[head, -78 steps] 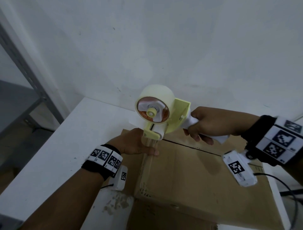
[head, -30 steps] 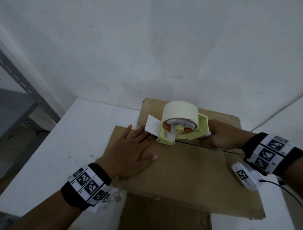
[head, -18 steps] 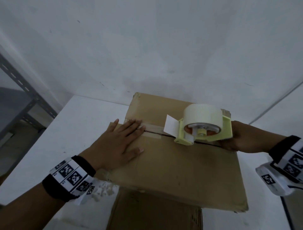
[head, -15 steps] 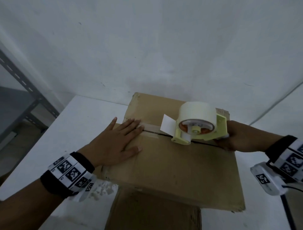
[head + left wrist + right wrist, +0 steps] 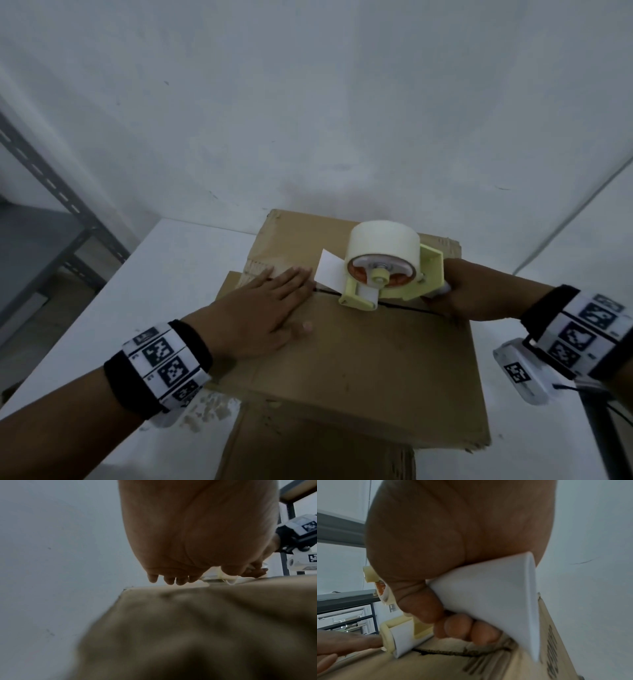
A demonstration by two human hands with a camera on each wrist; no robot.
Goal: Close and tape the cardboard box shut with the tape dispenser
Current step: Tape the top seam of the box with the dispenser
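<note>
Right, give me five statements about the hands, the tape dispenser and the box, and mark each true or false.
1. The left hand lies flat on the brown cardboard box. True.
2. The right hand is empty. False: it grips the white handle of the pale yellow tape dispenser.
3. The dispenser rests on the dark seam between the top flaps. True.
4. The seam is taped along its whole length. False: it is still bare on the right of the dispenser.
5. The box stands on the floor. False: it stands on a white table.
</note>
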